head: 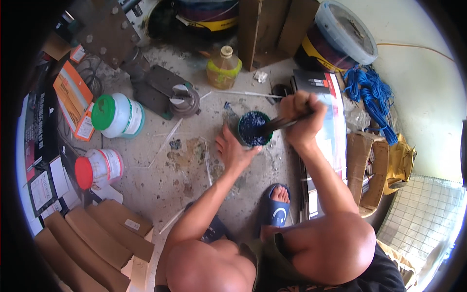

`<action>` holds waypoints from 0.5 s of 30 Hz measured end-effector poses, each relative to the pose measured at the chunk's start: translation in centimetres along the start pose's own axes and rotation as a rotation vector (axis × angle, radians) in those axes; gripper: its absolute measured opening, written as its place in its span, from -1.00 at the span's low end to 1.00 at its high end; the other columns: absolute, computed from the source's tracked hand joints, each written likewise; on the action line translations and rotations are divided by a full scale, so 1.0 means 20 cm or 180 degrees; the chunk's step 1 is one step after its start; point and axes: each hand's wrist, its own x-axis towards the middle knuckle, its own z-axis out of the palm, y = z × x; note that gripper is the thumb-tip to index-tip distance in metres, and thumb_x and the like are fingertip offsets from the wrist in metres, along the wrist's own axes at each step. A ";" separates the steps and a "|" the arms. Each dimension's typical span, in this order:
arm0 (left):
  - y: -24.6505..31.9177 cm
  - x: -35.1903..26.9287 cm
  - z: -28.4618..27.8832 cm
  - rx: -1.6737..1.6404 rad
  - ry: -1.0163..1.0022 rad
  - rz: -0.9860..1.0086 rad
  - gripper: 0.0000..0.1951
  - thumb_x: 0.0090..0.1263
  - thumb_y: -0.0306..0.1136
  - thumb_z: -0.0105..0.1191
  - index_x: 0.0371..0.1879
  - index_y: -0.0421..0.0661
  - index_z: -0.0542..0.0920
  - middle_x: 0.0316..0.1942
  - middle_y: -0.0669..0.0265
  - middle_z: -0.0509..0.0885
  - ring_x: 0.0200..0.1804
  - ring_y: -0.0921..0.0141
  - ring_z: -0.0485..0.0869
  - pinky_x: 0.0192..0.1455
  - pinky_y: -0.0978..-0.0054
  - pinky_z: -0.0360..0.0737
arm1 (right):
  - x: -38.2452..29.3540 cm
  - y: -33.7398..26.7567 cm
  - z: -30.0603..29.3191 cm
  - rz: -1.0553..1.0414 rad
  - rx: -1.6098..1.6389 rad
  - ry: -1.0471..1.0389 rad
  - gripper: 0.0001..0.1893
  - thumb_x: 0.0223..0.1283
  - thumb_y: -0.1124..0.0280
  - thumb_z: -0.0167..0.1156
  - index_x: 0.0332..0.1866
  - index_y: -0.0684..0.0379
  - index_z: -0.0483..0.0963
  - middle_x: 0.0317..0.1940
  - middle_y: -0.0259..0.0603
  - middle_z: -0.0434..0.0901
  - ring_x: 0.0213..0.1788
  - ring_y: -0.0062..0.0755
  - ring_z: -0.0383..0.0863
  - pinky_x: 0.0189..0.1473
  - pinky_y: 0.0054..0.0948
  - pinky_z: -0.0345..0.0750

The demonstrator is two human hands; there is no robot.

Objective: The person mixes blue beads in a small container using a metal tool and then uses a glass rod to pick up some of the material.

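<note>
On the concrete floor [186, 157] before me stands a round green-rimmed container [239, 128] holding a dark blue, speckled mass [251, 126]. My left hand [235, 148] is curved around its near left side. A dark flat tool [275, 125], its exact kind unclear, reaches down into the container. My right hand [303, 116] is closed around the tool's upper part, above and to the right of the container. The tool's lower end is hidden in the blue mass.
A plastic bottle [224, 71] stands beyond the container. White jars with green [104, 112] and red [84, 172] lids lie at left, near a heavy metal stand [157, 85]. Cardboard [102, 233] lies lower left. Large buckets [337, 40], blue cord [372, 98] and flat printed boxes [334, 135] are at right.
</note>
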 end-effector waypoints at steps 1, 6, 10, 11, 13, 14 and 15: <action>0.01 0.03 -0.02 0.0019 0.0024 -0.0025 0.29 -0.20 -0.09 0.59 0.51 -0.08 -0.07 0.27 -0.17 0.22 0.31 -0.13 0.26 0.32 -0.10 0.21 | 0.02 -0.05 0.02 -0.0166 -0.0210 -0.0204 -0.51 0.29 -0.01 -0.13 -0.66 0.02 -0.02 -0.74 -0.45 -0.07 -0.61 -0.51 -0.06 -0.51 -0.39 -0.01; 0.07 0.02 -0.06 0.0053 -0.0187 -0.0066 0.31 -0.16 -0.08 0.61 0.50 -0.11 -0.11 0.29 -0.19 0.17 0.36 -0.14 0.21 0.40 -0.11 0.16 | -0.03 0.08 0.02 -0.0209 -0.0114 -0.0731 -0.46 0.29 -0.07 -0.10 -0.66 0.03 -0.06 -0.73 -0.44 -0.07 -0.65 -0.51 -0.04 -0.54 -0.37 -0.04; 0.08 0.02 -0.07 0.0105 -0.0195 -0.0132 0.31 -0.18 -0.07 0.61 0.50 -0.10 -0.10 0.30 -0.19 0.17 0.36 -0.14 0.22 0.40 -0.11 0.17 | 0.06 -0.03 -0.04 0.0136 -0.0064 -0.0574 -0.49 0.26 -0.05 -0.10 -0.67 0.01 -0.04 -0.75 -0.44 -0.05 -0.66 -0.50 -0.02 -0.54 -0.38 0.00; 0.06 0.02 -0.07 0.0128 -0.0195 -0.0209 0.32 -0.19 -0.07 0.61 0.50 -0.10 -0.10 0.30 -0.18 0.17 0.36 -0.14 0.22 0.40 -0.11 0.18 | 0.06 -0.08 -0.04 0.0023 -0.0105 -0.0788 -0.49 0.27 -0.04 -0.11 -0.67 0.01 -0.03 -0.76 -0.44 -0.04 -0.66 -0.50 -0.01 -0.54 -0.39 0.01; 0.01 0.02 -0.03 0.0264 -0.0043 -0.0194 0.32 -0.21 -0.04 0.60 0.51 -0.09 -0.08 0.26 -0.17 0.22 0.31 -0.13 0.27 0.36 -0.10 0.21 | 0.05 -0.14 0.04 -0.0228 -0.0221 -0.0752 -0.49 0.27 -0.05 -0.12 -0.67 0.01 -0.04 -0.76 -0.44 -0.05 -0.66 -0.50 0.00 -0.54 -0.38 0.00; 0.00 0.03 -0.01 0.0313 0.0017 -0.0142 0.32 -0.22 -0.02 0.59 0.51 -0.09 -0.07 0.25 -0.16 0.24 0.29 -0.13 0.29 0.35 -0.09 0.23 | 0.00 -0.04 0.05 -0.0302 -0.0061 -0.0768 -0.48 0.33 -0.01 -0.12 -0.67 0.05 -0.03 -0.74 -0.43 -0.02 -0.65 -0.52 0.01 -0.54 -0.40 0.00; 0.04 0.03 0.00 0.0234 -0.0047 -0.0069 0.32 -0.22 -0.02 0.60 0.51 -0.10 -0.07 0.26 -0.17 0.23 0.30 -0.13 0.28 0.35 -0.10 0.22 | -0.03 0.07 0.00 -0.0446 0.0057 -0.0766 -0.47 0.39 0.04 -0.13 -0.66 0.08 -0.02 -0.71 -0.43 0.01 -0.64 -0.54 0.02 -0.55 -0.42 0.00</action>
